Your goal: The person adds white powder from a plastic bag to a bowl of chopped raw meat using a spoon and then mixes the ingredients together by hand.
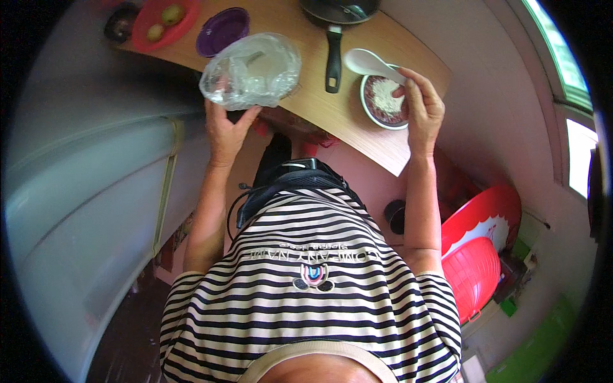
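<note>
My left hand [229, 127] holds a clear plastic bag [251, 72] from its near side, over the table's front edge; pale contents show through the plastic. Between the fingers and thumb of my right hand [423, 107] is the handle of a white spoon [366, 62], its broad bowl pointing left. Below that hand stands a white-rimmed bowl [365, 107] on the table, with white powder [387, 98] lying on a dark reddish content. The fingers partly cover the bowl's right side.
On the wooden table [306, 103] are a black-handled pan [333, 62], a purple basin [223, 31] and a red tray [143, 36] with two round yellowish fruits. A pale appliance [96, 191] stands at left. Red plastic baskets [471, 273] are at lower right.
</note>
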{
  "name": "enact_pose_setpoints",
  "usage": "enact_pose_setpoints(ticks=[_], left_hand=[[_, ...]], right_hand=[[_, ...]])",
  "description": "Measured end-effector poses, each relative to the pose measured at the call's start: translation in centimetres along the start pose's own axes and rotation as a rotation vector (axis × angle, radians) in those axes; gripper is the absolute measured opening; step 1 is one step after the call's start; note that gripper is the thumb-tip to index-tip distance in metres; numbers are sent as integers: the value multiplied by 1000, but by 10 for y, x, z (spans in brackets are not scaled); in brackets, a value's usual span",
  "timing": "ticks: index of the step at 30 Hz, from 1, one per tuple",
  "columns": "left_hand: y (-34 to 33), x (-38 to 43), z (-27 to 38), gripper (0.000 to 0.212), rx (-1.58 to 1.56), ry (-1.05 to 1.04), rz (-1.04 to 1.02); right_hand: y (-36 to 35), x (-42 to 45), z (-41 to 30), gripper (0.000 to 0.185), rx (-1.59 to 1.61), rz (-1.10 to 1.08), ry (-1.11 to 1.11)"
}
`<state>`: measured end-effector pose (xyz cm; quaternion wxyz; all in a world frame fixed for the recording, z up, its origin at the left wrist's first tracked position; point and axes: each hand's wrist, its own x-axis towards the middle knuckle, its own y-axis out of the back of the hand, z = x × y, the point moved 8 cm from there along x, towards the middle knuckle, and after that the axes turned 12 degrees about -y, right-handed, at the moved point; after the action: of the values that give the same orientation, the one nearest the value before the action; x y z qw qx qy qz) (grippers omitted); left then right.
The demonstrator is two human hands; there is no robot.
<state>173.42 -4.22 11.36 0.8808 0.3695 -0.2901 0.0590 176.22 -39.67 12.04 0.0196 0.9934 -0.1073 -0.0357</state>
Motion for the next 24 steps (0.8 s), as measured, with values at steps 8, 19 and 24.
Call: enact_pose_setpoints(ticks=[8, 19, 24], left_hand=[[-7, 11, 2, 86, 75, 25, -71], [-10, 25, -6, 36, 37, -169, -16], [-12, 44, 1, 31, -66, -202, 14]], right_hand=[[-183, 7, -34, 15, -746, -243, 461], [-184, 28, -18, 56, -637, -364, 299], [-181, 18, -6, 100, -576, -531, 296]])
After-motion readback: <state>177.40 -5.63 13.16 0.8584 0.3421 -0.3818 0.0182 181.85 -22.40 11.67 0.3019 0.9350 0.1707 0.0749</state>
